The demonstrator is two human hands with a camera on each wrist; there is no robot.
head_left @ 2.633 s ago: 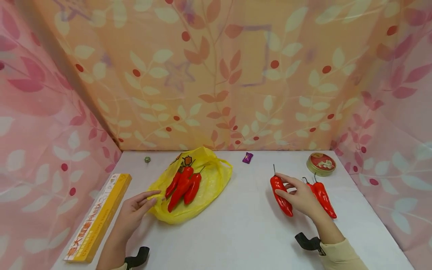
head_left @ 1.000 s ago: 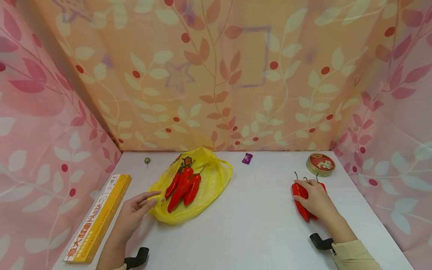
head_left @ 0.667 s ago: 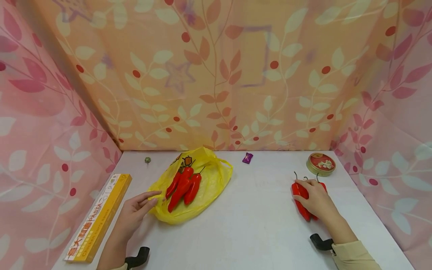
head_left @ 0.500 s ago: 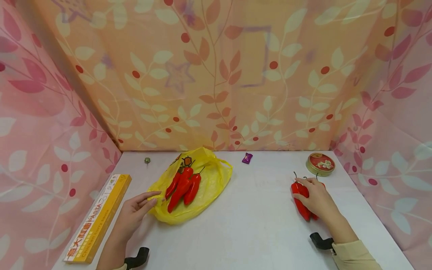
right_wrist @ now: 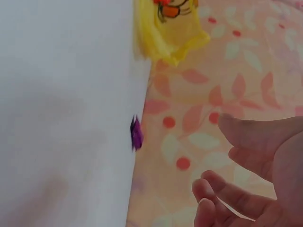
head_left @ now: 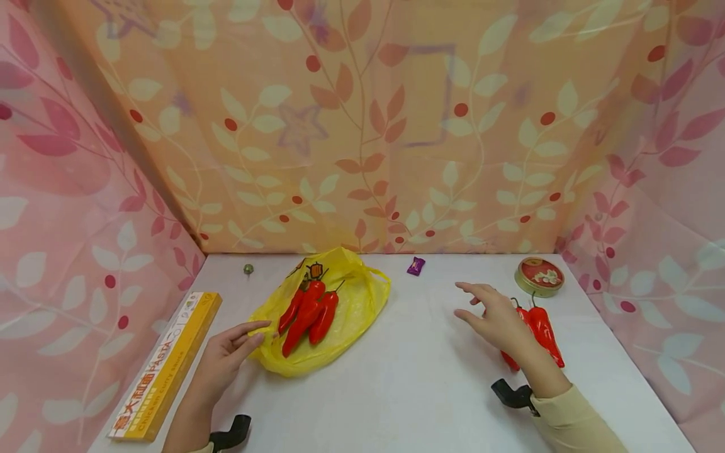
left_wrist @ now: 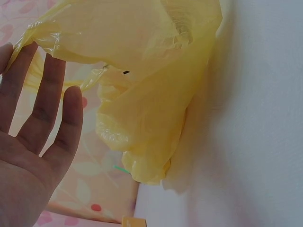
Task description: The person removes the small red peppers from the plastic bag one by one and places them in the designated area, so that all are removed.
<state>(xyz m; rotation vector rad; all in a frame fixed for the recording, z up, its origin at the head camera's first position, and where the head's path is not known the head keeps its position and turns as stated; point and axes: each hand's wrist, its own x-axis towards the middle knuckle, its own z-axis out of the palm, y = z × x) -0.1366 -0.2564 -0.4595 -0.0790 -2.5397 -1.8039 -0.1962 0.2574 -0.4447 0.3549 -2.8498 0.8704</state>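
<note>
My left hand (head_left: 223, 358) pinches the near left edge of a yellow plastic bag (head_left: 357, 311) between thumb and index finger; the left wrist view shows the raised bag edge (left_wrist: 45, 40) at the fingertips. Several red chili peppers (head_left: 308, 318) lie bunched in the bag's opening, stems pointing away. On the right, my right hand (head_left: 498, 321) hovers over the table with fingers spread and holds nothing. Just behind it lie more red chili peppers (head_left: 546, 336), side by side and partly covered by the hand and forearm. The right wrist view shows bare fingers (right_wrist: 241, 194).
A yellow and white pasta box (head_left: 167, 368) lies along the left side. At the back are a small green ball-like item (head_left: 248, 269), a purple wrapped candy (head_left: 416, 266) and a round red-lidded tin (head_left: 540, 277). Patterned cloth walls (head_left: 362, 126) enclose the white table (head_left: 396, 390).
My right hand carried a chili pepper rightward, laid it beside the other peppers, let go and moved back left with fingers spread. The left hand and bag have stayed put.
</note>
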